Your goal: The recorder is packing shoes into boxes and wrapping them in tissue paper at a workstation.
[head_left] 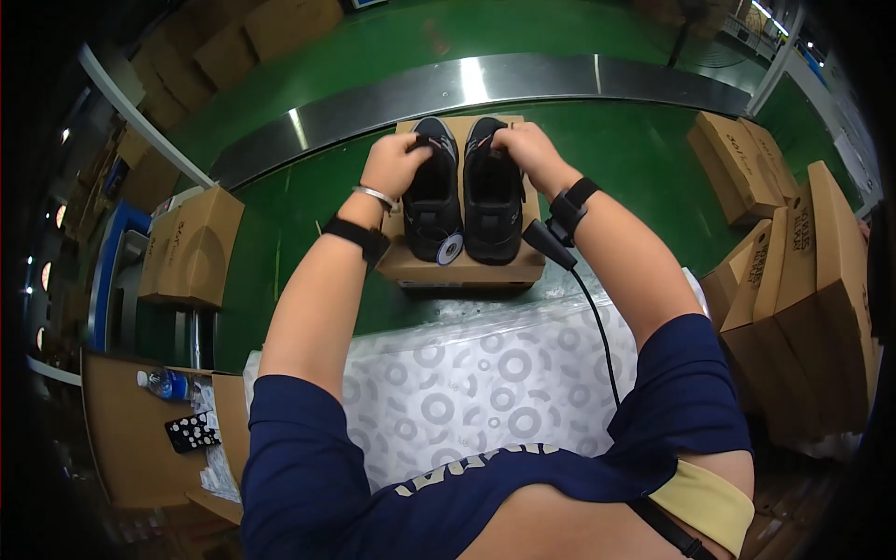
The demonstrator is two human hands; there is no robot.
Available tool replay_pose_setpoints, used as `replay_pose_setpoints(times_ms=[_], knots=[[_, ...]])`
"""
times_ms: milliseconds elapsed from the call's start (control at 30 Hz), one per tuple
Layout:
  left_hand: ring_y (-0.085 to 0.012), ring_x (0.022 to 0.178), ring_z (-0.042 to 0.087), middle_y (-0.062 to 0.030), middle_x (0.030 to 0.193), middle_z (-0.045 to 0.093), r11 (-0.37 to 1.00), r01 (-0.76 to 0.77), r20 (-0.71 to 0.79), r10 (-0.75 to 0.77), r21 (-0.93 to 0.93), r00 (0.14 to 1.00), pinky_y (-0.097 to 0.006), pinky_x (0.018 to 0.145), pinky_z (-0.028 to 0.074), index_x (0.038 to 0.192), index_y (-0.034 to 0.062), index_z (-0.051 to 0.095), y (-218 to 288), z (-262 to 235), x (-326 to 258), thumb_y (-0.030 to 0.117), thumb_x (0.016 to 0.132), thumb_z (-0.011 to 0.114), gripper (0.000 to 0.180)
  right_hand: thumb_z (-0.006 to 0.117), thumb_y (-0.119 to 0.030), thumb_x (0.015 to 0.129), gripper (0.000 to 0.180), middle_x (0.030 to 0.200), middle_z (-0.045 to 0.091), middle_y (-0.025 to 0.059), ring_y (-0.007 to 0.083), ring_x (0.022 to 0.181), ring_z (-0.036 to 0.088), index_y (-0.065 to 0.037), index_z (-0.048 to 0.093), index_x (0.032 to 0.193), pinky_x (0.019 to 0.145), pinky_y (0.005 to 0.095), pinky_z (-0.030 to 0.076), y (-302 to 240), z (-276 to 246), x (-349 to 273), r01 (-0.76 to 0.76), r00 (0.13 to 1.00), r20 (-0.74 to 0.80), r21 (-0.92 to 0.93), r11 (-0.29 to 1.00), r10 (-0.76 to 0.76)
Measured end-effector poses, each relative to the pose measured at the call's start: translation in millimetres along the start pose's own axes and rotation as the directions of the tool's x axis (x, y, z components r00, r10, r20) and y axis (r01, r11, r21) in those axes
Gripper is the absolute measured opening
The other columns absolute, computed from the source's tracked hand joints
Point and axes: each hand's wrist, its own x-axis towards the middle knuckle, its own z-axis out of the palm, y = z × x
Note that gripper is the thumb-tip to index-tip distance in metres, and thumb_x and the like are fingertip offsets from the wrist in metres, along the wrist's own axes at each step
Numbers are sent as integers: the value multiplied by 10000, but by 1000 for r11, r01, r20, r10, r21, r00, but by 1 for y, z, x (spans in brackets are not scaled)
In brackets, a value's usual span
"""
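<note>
A pair of black shoes stands side by side on a closed brown cardboard box [420,273], toes pointing away from me. My left hand [394,162] is closed at the upper of the left shoe [432,201], near its tongue; the fingertips are a little blurred. On the other side, my right hand [536,155] pinches the upper of the right shoe [493,205] at its outer edge. Between the heels hangs a round tag [450,248]. Exactly which part of each shoe the fingers grip is hard to make out.
Patterned white wrapping paper [485,373] lies between me and the box. A metal rail [467,82] runs behind it on the green surface. Cardboard boxes [793,289] stand at the right, another box [194,245] at the left. An open carton [140,439] holds a bottle [168,384].
</note>
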Motion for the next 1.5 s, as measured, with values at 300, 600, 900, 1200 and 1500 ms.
replay_pose_setpoints(times_ms=[300,600,900,1200,1500], knots=[[-173,694,533,-87,754,598,978,206,56,-205,-12,977,-262,623,408,785,-25,597,2,-8,2,158,687,536,217,552,-153,677,319,780,591,136,289,810,556,16,566,947,773,334,420,-14,32,-28,224,881,-99,-774,592,-463],[-314,1010,499,-197,1099,513,925,368,-197,-346,90,918,-348,876,390,1159,0,446,22,-9,-189,164,732,596,482,495,-67,703,239,807,620,146,299,792,598,-40,565,930,681,385,432,-60,103,-72,613,784,521,-735,289,-337],[-171,970,500,-120,1112,482,816,162,-224,-333,-555,916,-264,848,386,1227,-37,343,159,-58,-303,316,880,468,510,651,-224,729,422,769,609,165,223,637,577,14,521,1052,611,298,459,-119,143,-216,693,718,78,-182,698,-692],[-362,1197,314,-265,1239,386,131,874,-607,-671,467,425,-452,996,210,1229,7,391,11,-66,-486,438,773,528,643,612,-190,759,331,856,617,128,140,759,567,67,579,964,694,238,440,66,160,-238,-88,995,-52,-32,996,87],[-359,1252,203,-247,1313,288,247,826,-575,-617,507,538,-466,1026,124,1262,-60,290,-3,-60,-502,430,775,522,729,602,-201,772,331,865,622,149,171,768,581,58,577,977,712,257,442,62,166,-241,-19,996,-88,-192,981,2]])
